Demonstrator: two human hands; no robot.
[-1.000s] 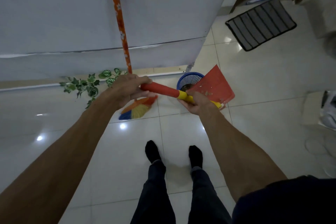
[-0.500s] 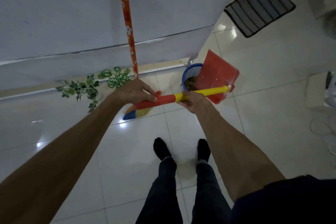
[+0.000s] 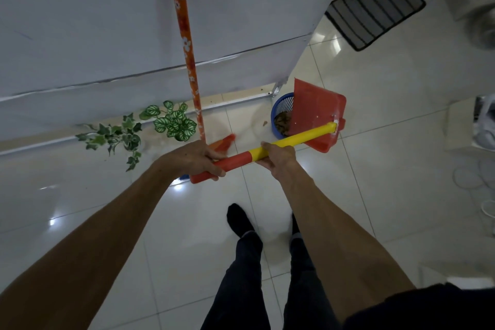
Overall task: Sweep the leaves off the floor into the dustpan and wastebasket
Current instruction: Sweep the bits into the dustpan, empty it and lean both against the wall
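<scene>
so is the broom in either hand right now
No, both the left hand and the right hand grip the dustpan handle, while the broom leans against the wall.

The tiled floor point(image 3: 401, 115) carries a blue wastebasket point(image 3: 281, 108), leafy sprigs point(image 3: 150, 128) and a striped mat point(image 3: 375, 5).

Dim indoor light, glare spotting the floor point(image 3: 187, 222).
Wide-angle lens is bending the edges; right margin is blurring.
</scene>
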